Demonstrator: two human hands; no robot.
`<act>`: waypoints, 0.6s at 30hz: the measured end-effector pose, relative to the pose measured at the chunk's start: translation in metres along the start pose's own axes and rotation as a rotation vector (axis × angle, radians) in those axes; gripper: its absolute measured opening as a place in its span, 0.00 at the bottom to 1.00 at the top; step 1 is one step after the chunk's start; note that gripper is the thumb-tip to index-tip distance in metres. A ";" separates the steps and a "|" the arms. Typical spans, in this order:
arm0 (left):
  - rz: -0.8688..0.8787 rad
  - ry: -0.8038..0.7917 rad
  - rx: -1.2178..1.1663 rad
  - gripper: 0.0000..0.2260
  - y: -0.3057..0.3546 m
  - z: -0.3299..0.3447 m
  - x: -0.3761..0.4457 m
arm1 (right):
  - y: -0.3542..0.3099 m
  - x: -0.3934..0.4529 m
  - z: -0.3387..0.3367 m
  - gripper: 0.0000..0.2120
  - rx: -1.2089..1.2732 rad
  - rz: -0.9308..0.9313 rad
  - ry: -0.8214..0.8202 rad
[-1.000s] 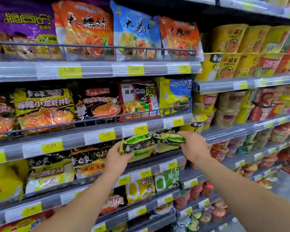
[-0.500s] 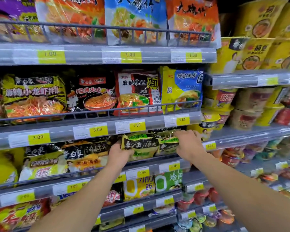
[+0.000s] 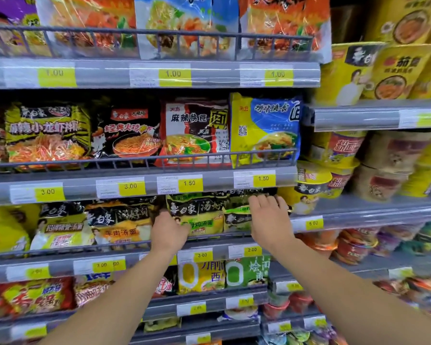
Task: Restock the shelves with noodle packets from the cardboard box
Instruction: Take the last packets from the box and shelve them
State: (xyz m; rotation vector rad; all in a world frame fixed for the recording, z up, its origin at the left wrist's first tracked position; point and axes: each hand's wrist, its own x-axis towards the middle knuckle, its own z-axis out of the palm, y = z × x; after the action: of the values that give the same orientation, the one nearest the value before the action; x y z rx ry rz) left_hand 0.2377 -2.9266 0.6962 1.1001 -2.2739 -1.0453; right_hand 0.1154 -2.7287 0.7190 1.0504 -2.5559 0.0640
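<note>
Both your forearms rise from the bottom edge of the frame toward the middle, and the two hands sit apart from each other at the third shelf (image 3: pixel 209 241) down. Your left hand (image 3: pixel 168 232), just left of centre, has its fingers curled round the lower left corner of a green noodle packet (image 3: pixel 197 215) standing upright behind the wire rail. Your right hand (image 3: pixel 269 220), right of centre, lies with fingers spread and fairly straight across the front of a second green packet (image 3: pixel 236 215), pressing it back against the row; this packet stands just beside the first and partly overlaps it. Both task packets are therefore on that shelf, under the 1.50 price tag (image 3: pixel 255 179). To their left in the same row stand orange-and-black packets (image 3: pixel 121 220) and yellow-and-white packets (image 3: pixel 62 227). Below your wrists, in the lower middle of the frame, a yellow packet (image 3: pixel 200 276) and a green-and-white packet (image 3: pixel 248 272) stand on the next shelf down. Above the hands, the middle shelf holds a black packet (image 3: pixel 127 133), a red-and-white packet (image 3: pixel 194 133) and a yellow-and-blue packet (image 3: pixel 265 128). Farther up, orange and blue bags (image 3: pixel 184 23) fill the top row. At the right of the frame, cup and bowl noodles (image 3: pixel 346 170) crowd the neighbouring bay, somewhat blurred.
</note>
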 end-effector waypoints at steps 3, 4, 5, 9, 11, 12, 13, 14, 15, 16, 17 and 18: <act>0.197 0.169 0.059 0.35 -0.001 0.007 -0.020 | 0.004 -0.006 0.018 0.24 0.032 -0.080 0.340; 0.280 0.220 0.116 0.37 -0.004 0.010 -0.025 | 0.004 -0.008 0.021 0.22 0.034 -0.094 0.420; 0.347 0.254 0.199 0.37 -0.005 0.014 -0.031 | 0.003 -0.009 0.023 0.20 0.025 -0.100 0.467; 0.482 0.171 0.468 0.32 -0.005 0.026 -0.038 | -0.002 -0.006 0.021 0.18 0.022 -0.090 0.384; 0.493 0.094 0.589 0.31 -0.004 0.031 -0.034 | 0.000 -0.005 0.029 0.15 0.037 -0.103 0.295; 0.485 0.066 0.633 0.31 -0.003 0.031 -0.031 | 0.001 -0.005 0.034 0.16 0.048 -0.104 0.246; 0.467 0.042 0.668 0.31 -0.004 0.031 -0.029 | 0.002 -0.005 0.038 0.20 0.065 -0.111 0.180; 0.448 0.022 0.692 0.32 -0.004 0.030 -0.026 | 0.004 -0.006 0.040 0.24 0.083 -0.110 0.102; 0.433 0.007 0.707 0.32 -0.006 0.029 -0.023 | 0.005 -0.005 0.044 0.26 0.094 -0.108 0.022; 0.422 -0.003 0.716 0.32 -0.007 0.029 -0.019 | 0.006 -0.005 0.047 0.28 0.107 -0.093 -0.068; 0.413 -0.015 0.728 0.33 -0.009 0.028 -0.016 | 0.006 -0.003 0.051 0.29 0.129 -0.076 -0.135; 0.404 -0.030 0.738 0.33 -0.011 0.027 -0.013 | 0.004 -0.002 0.054 0.31 0.153 -0.062 -0.176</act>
State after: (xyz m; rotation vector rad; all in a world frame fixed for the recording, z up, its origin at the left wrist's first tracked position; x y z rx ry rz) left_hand 0.2338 -2.9087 0.6698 0.7865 -2.8230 -0.0477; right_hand 0.0963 -2.7338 0.6681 1.2425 -2.7081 0.1596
